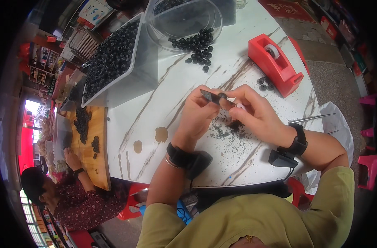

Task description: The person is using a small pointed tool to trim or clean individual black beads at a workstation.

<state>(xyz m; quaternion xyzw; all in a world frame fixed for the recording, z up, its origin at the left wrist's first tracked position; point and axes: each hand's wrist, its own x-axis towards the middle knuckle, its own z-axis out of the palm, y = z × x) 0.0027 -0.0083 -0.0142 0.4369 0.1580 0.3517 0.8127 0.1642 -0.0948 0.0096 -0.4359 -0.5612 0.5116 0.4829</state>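
Note:
My left hand (195, 115) is closed on a dark, flat blade (209, 96) with an angled tip, held over the table. At the blade's other end, my right hand (258, 112) pinches a small round black bead (222, 95) between its fingertips. Something white (240, 106) shows at the right fingers; I cannot make out whether it is a wrap or part of a tool. The two hands almost meet, and the fingers hide part of what they hold. Beneath them, dark shavings (233, 127) are scattered over the white marbled tabletop (172, 111).
A clear bin (126, 89) heaped with black beads stands at the left. Behind it, a round clear lid (184, 25) lies near loose beads (199, 41). A red tape dispenser (275, 66) stands at right beside several beads (265, 84). Another person's hand (73, 159) rests at a wooden board (98, 144).

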